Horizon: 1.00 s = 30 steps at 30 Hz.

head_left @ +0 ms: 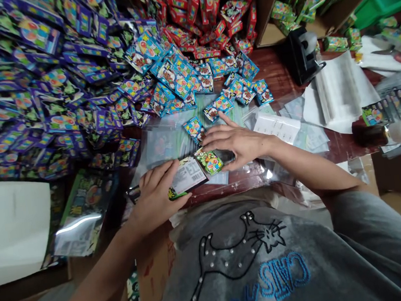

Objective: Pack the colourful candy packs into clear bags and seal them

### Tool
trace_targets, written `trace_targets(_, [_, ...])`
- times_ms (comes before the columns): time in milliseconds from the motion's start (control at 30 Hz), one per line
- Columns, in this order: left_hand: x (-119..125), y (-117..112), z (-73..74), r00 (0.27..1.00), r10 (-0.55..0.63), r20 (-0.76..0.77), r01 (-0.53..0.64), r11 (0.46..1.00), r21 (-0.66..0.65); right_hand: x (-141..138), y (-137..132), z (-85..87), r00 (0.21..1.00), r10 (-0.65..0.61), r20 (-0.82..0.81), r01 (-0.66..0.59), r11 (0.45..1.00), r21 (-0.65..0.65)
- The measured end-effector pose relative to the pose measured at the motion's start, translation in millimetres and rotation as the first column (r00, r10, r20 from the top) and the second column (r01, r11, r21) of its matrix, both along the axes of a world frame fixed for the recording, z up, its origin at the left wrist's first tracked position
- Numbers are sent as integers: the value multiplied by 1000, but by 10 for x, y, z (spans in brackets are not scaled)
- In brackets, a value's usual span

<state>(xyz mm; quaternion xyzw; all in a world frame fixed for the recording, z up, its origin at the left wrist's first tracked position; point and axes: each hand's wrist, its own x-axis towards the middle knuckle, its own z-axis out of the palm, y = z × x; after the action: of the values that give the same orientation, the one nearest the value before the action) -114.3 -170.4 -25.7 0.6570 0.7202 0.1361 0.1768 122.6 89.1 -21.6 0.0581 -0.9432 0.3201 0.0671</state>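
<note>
My left hand [157, 194] is closed round the near end of a small stack of card packs [188, 176], whose top shows a white barcode label. My right hand [237, 142] curls over the far end of the same stack, fingers on a green pack [210, 161] and a dark one beside it. A blue pack [195, 128] lies just beyond my right fingers, on clear plastic sleeves [165, 144] spread over the wooden table [274, 69].
Heaps of purple packs [40, 89], blue packs [176, 77] and red packs [206, 14] fill the far side. A black tape dispenser [302, 55], white sheets [339, 91], green packs in a cardboard box [293, 2] and a white board [14, 227] lie around.
</note>
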Motion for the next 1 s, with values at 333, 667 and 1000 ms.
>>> trace_targets(333, [594, 275, 257, 940, 324, 108, -336, 935, 115, 189, 2, 298, 985, -174, -21, 163, 954, -254])
trace_targets(667, [1207, 596, 46, 755, 203, 624, -377, 912, 160, 625, -363, 148, 867, -492, 79, 421, 639, -644])
trace_targets(1000, [981, 823, 30, 632, 230, 740, -360, 933, 17, 719, -829, -187, 588, -764, 268, 598, 187, -780])
